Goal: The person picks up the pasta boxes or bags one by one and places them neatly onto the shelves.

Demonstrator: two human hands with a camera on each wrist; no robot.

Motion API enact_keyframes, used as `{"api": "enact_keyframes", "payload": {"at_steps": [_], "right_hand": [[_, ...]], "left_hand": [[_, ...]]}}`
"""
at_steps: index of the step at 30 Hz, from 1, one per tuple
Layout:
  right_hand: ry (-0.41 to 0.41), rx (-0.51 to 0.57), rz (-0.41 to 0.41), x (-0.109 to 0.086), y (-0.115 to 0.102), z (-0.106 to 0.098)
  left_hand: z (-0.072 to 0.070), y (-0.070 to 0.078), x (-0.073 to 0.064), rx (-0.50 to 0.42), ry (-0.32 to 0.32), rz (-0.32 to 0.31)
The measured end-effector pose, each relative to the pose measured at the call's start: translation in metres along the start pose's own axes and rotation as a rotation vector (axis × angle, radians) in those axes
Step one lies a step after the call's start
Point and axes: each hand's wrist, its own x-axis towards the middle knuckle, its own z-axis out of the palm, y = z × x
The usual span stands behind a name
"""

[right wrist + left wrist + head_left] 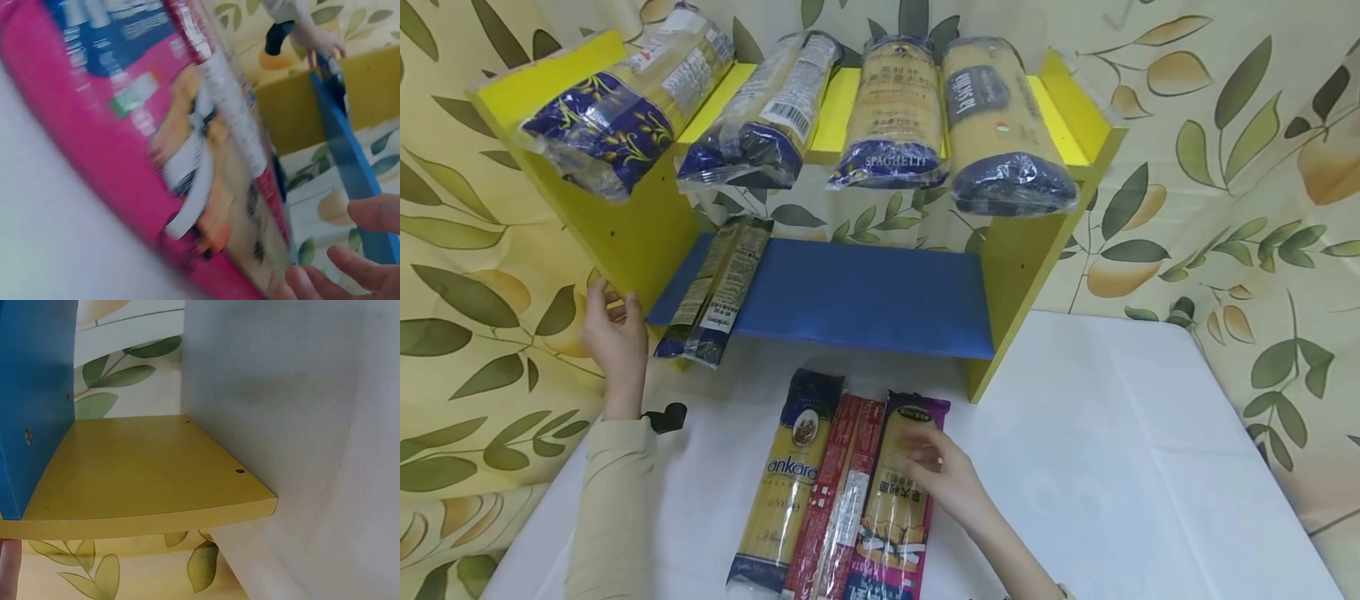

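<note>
My left hand (pixel 616 333), fingers loosely bent, is at the outer side of the shelf's yellow left panel (pixel 625 217); a fingertip (pixel 9 569) shows right at that panel in the left wrist view. Beside it, a dark-ended pasta packet (pixel 718 287) lies on the blue shelf board (pixel 865 292). My right hand (pixel 943 475) hovers over a pink-and-purple spaghetti packet (pixel 891 508), its fingers (pixel 369 269) spread and relaxed with nothing between them. To the left of that packet lie a red pasta packet (pixel 838 483) and a yellow-and-blue Ankara packet (pixel 793 475).
Several spaghetti packets, among them a blue-labelled one (pixel 1007 125), lie across the yellow top shelf (pixel 831 108). The unit's right panel (pixel 1037 258) stands on the white tablecloth (pixel 1120 467). A leaf-patterned curtain (pixel 1210 167) hangs behind. A small black object (pixel 666 417) is by the left wrist.
</note>
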Motion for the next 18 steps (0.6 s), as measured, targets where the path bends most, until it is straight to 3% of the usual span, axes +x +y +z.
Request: {"api": "enact_keyframes", "payload": {"at_steps": [5,10,18], "right_hand": [[0.085,0.006,0.051,-0.006,0.012,-0.004],[0.075,0.035,0.147,-0.015,0.013,-0.006],[0.062,0.231,0.319,-0.03,0.019,-0.007]], "left_hand": [[0.0,0.0,0.001,0.003,0.005,0.0],[-0.001,0.0,0.003,0.008,0.011,0.002],[0.001,0.0,0.002,0.021,0.005,-0.011]]}}
